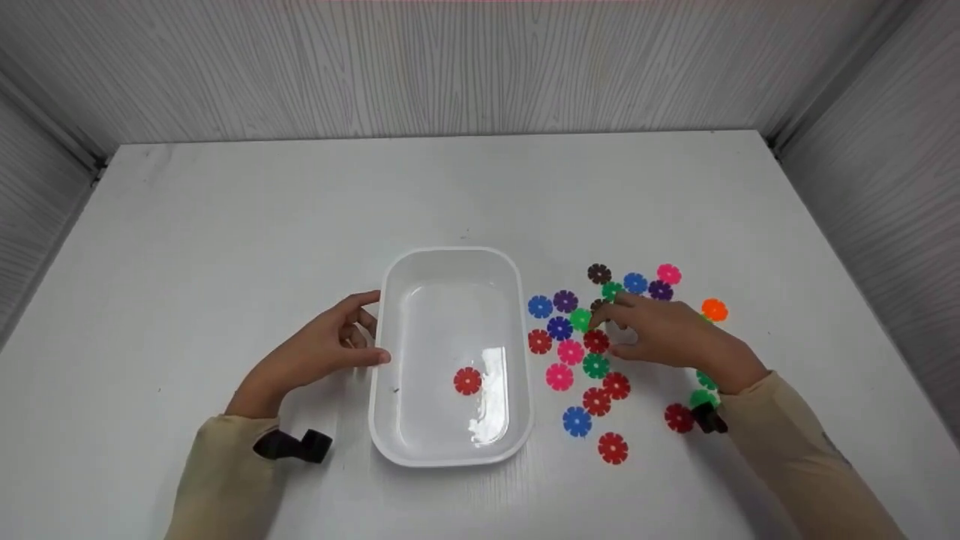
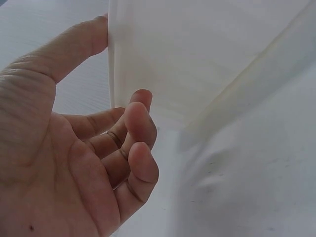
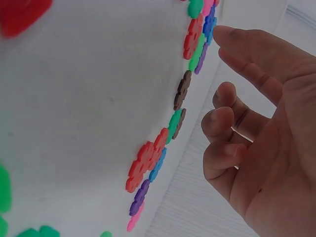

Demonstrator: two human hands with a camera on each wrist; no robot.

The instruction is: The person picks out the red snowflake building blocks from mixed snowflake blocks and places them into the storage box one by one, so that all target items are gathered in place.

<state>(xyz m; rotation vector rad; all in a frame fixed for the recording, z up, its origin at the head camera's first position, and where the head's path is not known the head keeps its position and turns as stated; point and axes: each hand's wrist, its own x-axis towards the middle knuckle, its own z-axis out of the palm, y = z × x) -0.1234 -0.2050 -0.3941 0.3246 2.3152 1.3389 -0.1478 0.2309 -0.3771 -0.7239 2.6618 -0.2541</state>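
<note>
A white plastic tray [image 1: 450,457] stands on the table with one red notched disc [image 1: 467,381] inside. At its left side my left hand [image 1: 322,345] holds the rim, thumb tip over the edge; in the left wrist view the other fingers bend beside the tray's outer wall [image 2: 197,49]. My right hand [image 1: 660,330] is over the loose flower-shaped interlocking discs, thumb and forefinger apart around a red disc [image 1: 596,342]. A brown disc [image 1: 599,274] and a light green disc [image 1: 581,320] lie close by. The right wrist view shows nothing between the fingers.
Several more discs spread to the tray's right, among them a blue disc [image 1: 577,421], a pink disc [image 1: 559,376] and an orange disc [image 1: 714,310]. Some lie partly under the right forearm. Panelled walls [image 1: 450,67] bound the white table [image 1: 300,195] at the back and sides.
</note>
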